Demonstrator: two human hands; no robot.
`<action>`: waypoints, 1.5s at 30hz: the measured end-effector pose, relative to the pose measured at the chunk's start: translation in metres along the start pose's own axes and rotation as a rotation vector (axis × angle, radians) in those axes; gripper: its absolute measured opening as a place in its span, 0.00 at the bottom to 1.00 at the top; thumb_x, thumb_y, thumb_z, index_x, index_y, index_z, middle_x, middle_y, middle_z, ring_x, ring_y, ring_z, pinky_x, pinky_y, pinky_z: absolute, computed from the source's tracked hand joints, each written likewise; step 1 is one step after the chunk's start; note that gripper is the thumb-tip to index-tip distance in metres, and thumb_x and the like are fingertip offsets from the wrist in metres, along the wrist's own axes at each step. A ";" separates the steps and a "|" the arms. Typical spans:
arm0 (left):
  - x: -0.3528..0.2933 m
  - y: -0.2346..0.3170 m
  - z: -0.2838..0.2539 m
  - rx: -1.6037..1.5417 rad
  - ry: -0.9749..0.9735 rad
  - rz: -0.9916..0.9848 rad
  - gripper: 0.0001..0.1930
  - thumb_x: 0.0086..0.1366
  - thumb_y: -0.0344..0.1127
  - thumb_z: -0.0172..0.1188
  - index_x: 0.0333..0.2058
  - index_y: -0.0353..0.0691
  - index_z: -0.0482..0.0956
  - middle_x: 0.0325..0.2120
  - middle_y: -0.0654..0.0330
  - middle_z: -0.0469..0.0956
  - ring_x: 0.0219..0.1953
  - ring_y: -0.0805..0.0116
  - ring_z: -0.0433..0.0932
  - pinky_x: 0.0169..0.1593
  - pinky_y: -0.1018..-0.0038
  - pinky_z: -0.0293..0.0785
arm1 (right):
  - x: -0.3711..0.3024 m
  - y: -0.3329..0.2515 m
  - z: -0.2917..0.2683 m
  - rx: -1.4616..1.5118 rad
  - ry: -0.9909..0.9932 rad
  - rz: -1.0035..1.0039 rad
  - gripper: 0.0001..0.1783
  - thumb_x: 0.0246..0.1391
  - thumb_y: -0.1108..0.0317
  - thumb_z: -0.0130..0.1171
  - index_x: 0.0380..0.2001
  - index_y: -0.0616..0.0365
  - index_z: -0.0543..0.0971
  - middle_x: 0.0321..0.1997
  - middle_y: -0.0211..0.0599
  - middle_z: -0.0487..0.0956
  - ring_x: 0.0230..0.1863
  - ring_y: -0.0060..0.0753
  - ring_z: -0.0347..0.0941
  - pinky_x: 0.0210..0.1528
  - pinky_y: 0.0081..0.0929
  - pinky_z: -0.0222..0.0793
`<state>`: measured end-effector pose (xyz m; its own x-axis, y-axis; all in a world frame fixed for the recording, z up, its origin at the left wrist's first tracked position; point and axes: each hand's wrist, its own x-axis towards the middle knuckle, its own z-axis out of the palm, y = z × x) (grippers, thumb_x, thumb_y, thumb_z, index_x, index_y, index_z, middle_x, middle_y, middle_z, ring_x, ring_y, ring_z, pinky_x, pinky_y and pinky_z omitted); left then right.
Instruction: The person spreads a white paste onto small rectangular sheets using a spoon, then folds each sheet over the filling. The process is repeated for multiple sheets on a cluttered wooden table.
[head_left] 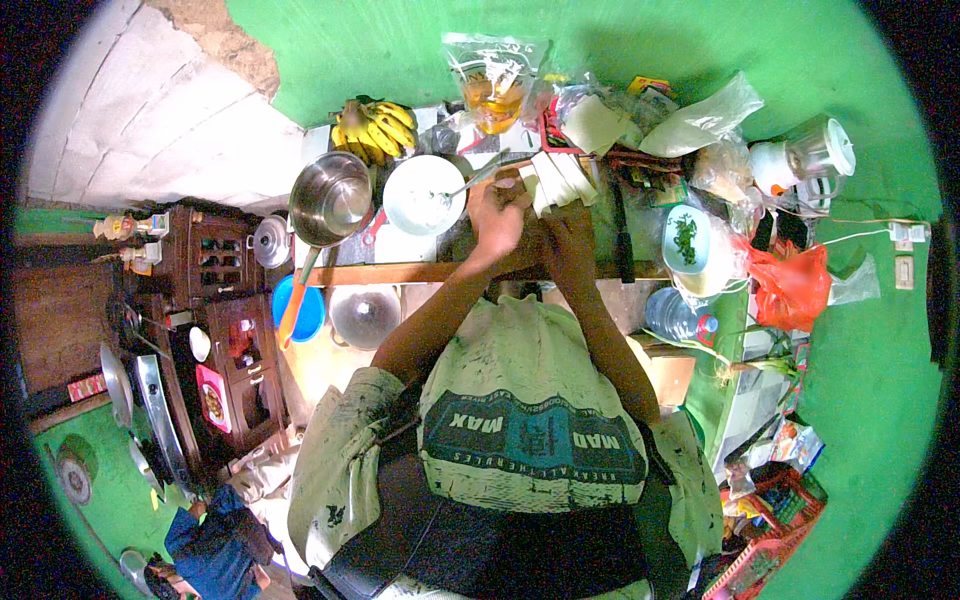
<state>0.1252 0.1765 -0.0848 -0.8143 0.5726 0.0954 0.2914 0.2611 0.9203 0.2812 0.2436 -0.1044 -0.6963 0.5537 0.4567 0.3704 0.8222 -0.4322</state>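
White rectangular slabs (556, 182) lie side by side on a wooden board at the far middle of the table. My left hand (498, 217) is closed beside their left end, its fingers curled over something too small to make out. Against the near side of the slabs is my right hand (567, 238), fingers bent together; what it may hold is hidden. Left of my hands stands a white bowl (408, 205) with a metal spoon (478, 174) leaning in it. A long dark strip-like tool (622, 235) lies to the right of the slabs.
A steel saucepan (331, 197) with an orange handle stands left of the bowl, bananas (377, 130) behind it. Several plastic bags (705, 115) crowd the back right, near a blender (805, 160). A dish of chopped greens (686, 243) and a red bag (788, 285) are at right.
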 end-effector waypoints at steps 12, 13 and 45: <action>-0.042 -0.019 -0.130 0.192 0.119 0.200 0.13 0.63 0.27 0.64 0.47 0.35 0.78 0.37 0.45 0.81 0.40 0.44 0.81 0.47 0.58 0.77 | 0.028 -0.021 0.012 -0.145 -0.063 0.031 0.13 0.62 0.61 0.65 0.47 0.53 0.84 0.45 0.44 0.83 0.49 0.54 0.79 0.50 0.49 0.75; -0.040 -0.016 -0.135 0.151 0.135 0.134 0.11 0.64 0.27 0.64 0.45 0.34 0.79 0.37 0.45 0.81 0.40 0.45 0.81 0.47 0.58 0.76 | 0.029 -0.025 0.011 -0.082 -0.050 0.027 0.13 0.62 0.60 0.65 0.47 0.52 0.84 0.45 0.44 0.83 0.47 0.53 0.79 0.48 0.48 0.76; -0.077 0.041 -0.073 -0.001 -0.301 -0.125 0.16 0.74 0.43 0.64 0.44 0.33 0.85 0.42 0.50 0.87 0.44 0.55 0.86 0.47 0.62 0.81 | 0.149 0.127 -0.025 0.078 0.090 -0.129 0.08 0.64 0.64 0.65 0.40 0.56 0.83 0.52 0.46 0.83 0.54 0.54 0.78 0.60 0.46 0.71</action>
<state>0.1627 0.0863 -0.0266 -0.6584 0.7404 -0.1349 0.1981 0.3434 0.9181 0.2395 0.4344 -0.0721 -0.6759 0.4567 0.5784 0.2305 0.8765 -0.4227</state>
